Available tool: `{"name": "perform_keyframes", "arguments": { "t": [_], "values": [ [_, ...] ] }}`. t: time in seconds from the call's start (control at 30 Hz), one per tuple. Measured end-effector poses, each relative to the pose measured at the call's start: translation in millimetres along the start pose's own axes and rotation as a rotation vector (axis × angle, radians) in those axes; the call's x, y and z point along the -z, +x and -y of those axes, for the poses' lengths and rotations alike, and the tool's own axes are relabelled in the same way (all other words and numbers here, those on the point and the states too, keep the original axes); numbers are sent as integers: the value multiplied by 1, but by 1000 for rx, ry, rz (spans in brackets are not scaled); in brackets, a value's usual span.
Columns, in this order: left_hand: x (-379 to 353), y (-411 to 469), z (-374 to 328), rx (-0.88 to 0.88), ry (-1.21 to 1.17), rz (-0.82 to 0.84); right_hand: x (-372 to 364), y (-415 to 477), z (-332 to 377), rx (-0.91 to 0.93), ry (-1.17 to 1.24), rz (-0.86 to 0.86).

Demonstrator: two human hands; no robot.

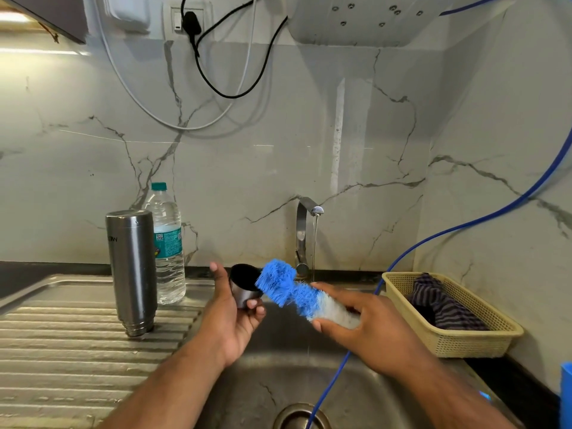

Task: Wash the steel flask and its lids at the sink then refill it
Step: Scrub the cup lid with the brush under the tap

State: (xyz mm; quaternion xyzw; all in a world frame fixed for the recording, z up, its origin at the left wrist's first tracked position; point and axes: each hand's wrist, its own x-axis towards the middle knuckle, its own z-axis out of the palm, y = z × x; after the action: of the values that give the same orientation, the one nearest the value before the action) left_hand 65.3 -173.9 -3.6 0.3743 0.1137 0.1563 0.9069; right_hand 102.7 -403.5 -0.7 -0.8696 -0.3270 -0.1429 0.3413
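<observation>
Beige basket (pixel 464 345) — striped cloth (pixel 445 308) inside.

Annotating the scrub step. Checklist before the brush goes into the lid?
1. Grip: left hand holds lid, mouth facing brush: ok.
2. Tool: right hand holds brush, bristles at lid's rim: ok.
3. Position: both over sink: ok.
4. Water: tap running: ok, though stream falls clear of lid.
5. Clearance: flask stands upside down on drainboard, apart from hands: ok.
6. Soap on bristles: cannot tell.
</observation>
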Motion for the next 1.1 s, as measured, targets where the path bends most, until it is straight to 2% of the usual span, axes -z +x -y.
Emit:
{"name": "perform_keyframes", "arguments": {
  "t": [0.13, 0.3, 0.43, 0.53, 0.6, 0.67, 0.73, 0.8, 0.9, 0.97, 1.03, 1.1],
  "values": [
    [-6, -4, 11, 34, 127, 117, -4, 1, -2, -68, 55, -83],
    [-1, 3, 4, -77, 15, 77, -5, 0, 8, -76, 120, -66],
    [7, 3, 0, -164, 514, 109, 9, -2, 8, 93, -287, 4],
    [7, -4, 5, -4, 720, 175, 16, 0, 8, 272, -579, -26],
    [7, -9, 7, 85, 804, 225, 14, 1, 8, 329, -655, -148],
    [7, -10, 6, 38, 845, 276, 10, 1, 9, 246, -668, -131],
    [5, -9, 5, -88, 866, 316, 8, -2, 13, 45, -531, -24],
    [3, -8, 4, -163, 841, 354, 6, -4, 17, -86, -429, 0],
    [1, -11, 5, -166, 732, 343, 5, -6, 28, -149, -388, 9],
    [0, -12, 5, -116, 668, 250, 3, -8, 31, -74, -448, -33],
    [0, -10, 4, -52, 689, 159, 0, -8, 27, 105, -586, -131],
    [1, -9, 1, 39, 765, 157, -5, -7, 23, 242, -689, -232]
  ]
}}
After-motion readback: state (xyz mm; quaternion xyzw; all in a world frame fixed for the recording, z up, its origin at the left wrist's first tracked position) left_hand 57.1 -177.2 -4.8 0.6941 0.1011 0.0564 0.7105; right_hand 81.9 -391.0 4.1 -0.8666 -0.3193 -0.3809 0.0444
